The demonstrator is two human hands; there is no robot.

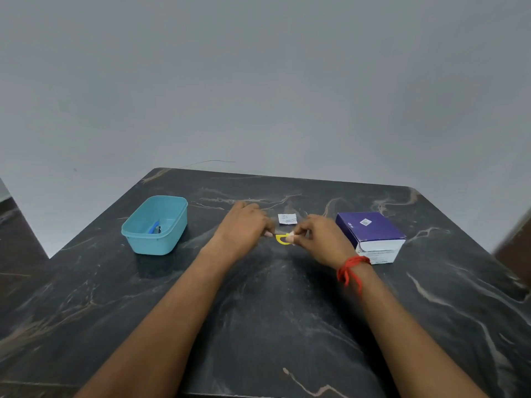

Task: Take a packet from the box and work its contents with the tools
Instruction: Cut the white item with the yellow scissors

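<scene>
On the dark marbled table (273,311), far to the left, stands a teal plastic tub (155,245) with rounded corners. It is open at the top, and a blue-handled tool (153,226) lies inside it with something small and dark beside it, too small to make out. Next comes the left hand (244,225), knuckles up and fingers curled, its fingertips pinching the left end of a small yellow piece (282,239). The piece is D-shaped, a curved yellow band with a straight darker edge along the top, and it is held between the 2 hands just above the tabletop near the middle of the table. Just behind it, flat on the table, lies a small white packet (287,219) — rectangular, with faint print that cannot be read. The right hand (319,237) has its fingers curled as well, thumb and fingertips pinching the right end of the yellow piece; a red thread (349,268) is tied round that wrist. Furthest right sits the box (370,228) — purple on top with a small white label, white on its near face — resting closed on the table beside the right wrist.
</scene>
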